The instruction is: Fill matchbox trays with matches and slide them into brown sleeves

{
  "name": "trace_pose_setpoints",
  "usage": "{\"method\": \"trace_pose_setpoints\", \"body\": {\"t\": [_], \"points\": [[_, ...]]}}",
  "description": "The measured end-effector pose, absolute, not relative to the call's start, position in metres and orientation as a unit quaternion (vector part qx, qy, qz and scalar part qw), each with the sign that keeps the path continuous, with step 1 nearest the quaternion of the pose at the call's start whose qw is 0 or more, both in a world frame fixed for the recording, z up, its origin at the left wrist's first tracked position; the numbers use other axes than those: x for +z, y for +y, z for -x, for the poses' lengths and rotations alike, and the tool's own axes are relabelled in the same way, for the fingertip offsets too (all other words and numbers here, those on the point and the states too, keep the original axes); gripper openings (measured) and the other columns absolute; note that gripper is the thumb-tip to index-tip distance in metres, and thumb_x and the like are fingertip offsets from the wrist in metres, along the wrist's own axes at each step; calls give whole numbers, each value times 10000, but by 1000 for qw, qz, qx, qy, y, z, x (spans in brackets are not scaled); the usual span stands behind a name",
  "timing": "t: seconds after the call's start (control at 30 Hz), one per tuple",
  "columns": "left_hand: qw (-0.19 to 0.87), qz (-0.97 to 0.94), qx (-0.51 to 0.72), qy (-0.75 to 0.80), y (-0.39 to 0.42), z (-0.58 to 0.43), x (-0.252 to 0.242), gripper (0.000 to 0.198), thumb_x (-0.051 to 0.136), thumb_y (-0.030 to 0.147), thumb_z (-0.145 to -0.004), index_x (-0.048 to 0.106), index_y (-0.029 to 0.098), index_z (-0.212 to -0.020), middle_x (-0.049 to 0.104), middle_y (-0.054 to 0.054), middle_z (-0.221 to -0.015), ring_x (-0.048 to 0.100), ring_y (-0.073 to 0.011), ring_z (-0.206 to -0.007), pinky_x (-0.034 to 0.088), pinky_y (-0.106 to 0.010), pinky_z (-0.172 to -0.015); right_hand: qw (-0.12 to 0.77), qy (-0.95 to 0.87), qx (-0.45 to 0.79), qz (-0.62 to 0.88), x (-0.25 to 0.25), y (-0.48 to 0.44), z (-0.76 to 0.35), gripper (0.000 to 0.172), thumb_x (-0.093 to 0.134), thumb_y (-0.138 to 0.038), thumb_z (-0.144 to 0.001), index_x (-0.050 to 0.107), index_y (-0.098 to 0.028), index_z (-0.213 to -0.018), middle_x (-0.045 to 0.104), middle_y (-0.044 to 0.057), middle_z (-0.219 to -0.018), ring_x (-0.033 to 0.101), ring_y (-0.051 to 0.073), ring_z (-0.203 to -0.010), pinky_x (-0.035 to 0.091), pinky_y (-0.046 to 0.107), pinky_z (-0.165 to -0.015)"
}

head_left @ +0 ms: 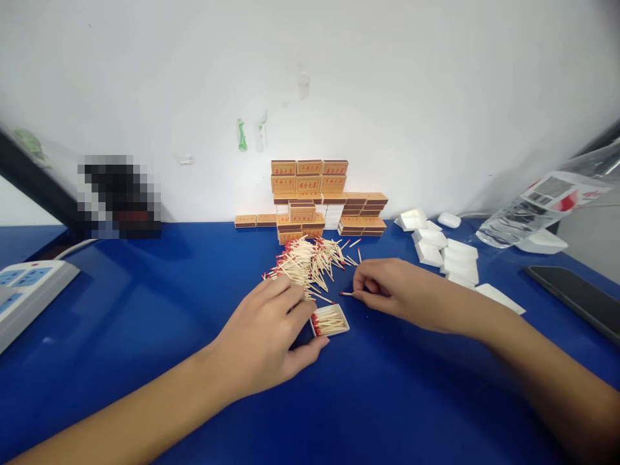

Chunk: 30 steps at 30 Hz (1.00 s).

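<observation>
A small white matchbox tray (347, 327) lies on the blue table, filled with red-tipped matches (330, 318). My left hand (271, 329) is curved round the tray's left end, with the thumb at its near side and the fingers at its far side. Right of the tray, my right hand (378, 287) pinches a single match (346, 294), whose red head points left. Beyond the tray spreads a heap of loose matches (310, 263), and a few stray ones lie to its right.
Orange matchboxes (309, 184) are stacked against the white wall. White empty trays (459, 258) lie at the right, near a tilted plastic bottle (527, 210) and a dark phone (576, 300). At the left edge is a power strip (33, 290); a pixelated dark object (121, 197) stands behind it.
</observation>
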<state>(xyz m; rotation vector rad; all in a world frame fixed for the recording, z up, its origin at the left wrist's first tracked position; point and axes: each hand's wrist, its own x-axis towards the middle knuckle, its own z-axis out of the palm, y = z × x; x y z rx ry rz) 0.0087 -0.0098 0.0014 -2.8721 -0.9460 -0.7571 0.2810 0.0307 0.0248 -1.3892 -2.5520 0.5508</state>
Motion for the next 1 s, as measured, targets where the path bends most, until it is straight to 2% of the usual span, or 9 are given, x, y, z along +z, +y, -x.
{"method": "trace_pose_setpoints", "body": {"t": [0.3,0.4,0.47,0.57,0.77,0.87,1.0], "points": [[6,921,-240,-307,-8,-9,2,237,678,367,-948,703,143,-1024,658,-72,-914,598,-267,-916,532,-440,-826,124,-886,216,392,36,7,-250,121,572,-243,-997,647,-210,-908,617,-9,-773,520,135,-663,373,271,-629],[10,921,-243,-305,-8,-8,1,251,675,376,-952,707,140,-1033,658,-75,-908,599,-266,-905,535,-444,-826,176,-858,168,453,36,20,-266,176,536,-318,-1014,672,-213,-971,602,-9,-713,523,150,-625,370,292,-614],[12,922,-246,-300,-8,-8,1,260,675,383,-954,710,138,-1034,662,-80,-915,602,-267,-906,537,-446,-834,213,-829,95,508,35,36,-282,224,511,-343,-1003,669,-201,-931,607,13,-705,535,171,-632,371,313,-617],[10,923,-248,-295,-9,-8,2,267,680,392,-954,708,138,-1030,668,-84,-934,605,-266,-918,538,-445,-849,189,-808,41,557,27,57,-301,234,535,-364,-953,686,-196,-888,655,57,-786,570,200,-683,381,336,-627],[14,926,-244,-289,-10,-9,3,289,693,421,-946,706,135,-985,660,-76,-909,606,-266,-906,546,-446,-829,158,-797,70,578,10,64,-297,230,603,-418,-886,690,-206,-862,680,57,-826,600,208,-720,425,348,-647],[19,925,-244,-290,-10,-10,3,296,685,425,-950,709,131,-973,660,-79,-901,610,-267,-906,550,-447,-829,144,-802,68,575,9,59,-291,228,594,-409,-901,664,-205,-828,674,56,-801,587,200,-693,412,348,-633],[22,924,-248,-289,-10,-9,3,301,683,429,-953,713,129,-958,662,-79,-891,608,-265,-893,550,-449,-821,122,-807,125,564,17,56,-292,384,521,-472,-980,643,-216,-720,661,39,-702,559,183,-624,376,343,-595]]}}
